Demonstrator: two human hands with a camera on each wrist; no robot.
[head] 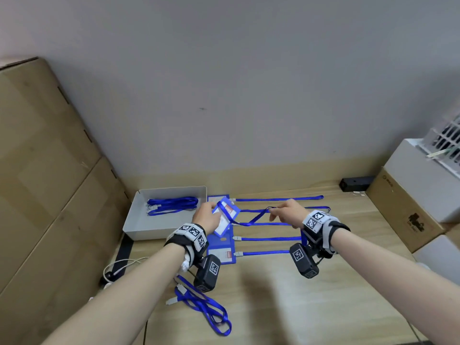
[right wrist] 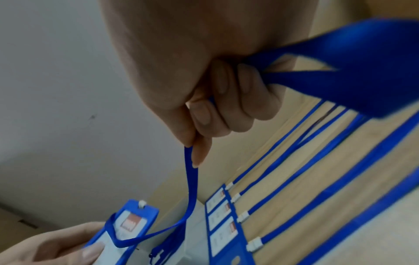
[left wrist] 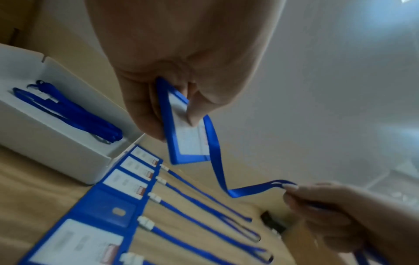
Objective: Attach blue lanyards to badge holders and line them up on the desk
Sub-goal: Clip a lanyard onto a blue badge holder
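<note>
My left hand (head: 207, 219) holds a blue badge holder (head: 225, 216) above the desk, thumb on its face and fingers behind it (left wrist: 181, 125). A blue lanyard (head: 251, 220) runs from that holder to my right hand (head: 283, 214), which pinches the strap between thumb and forefinger (right wrist: 192, 148); the rest of the strap passes through the curled fingers. Below them several badge holders (head: 220, 252) lie in a column, each with a lanyard (head: 268, 238) stretched out to the right.
A white tray (head: 139, 220) at the left holds more blue lanyards (head: 171, 205). Loose lanyards (head: 201, 305) lie near the desk's front edge. Cardboard boxes (head: 44, 183) stand at the left, and boxes (head: 410, 202) at the right. A small black device (head: 353, 183) sits by the wall.
</note>
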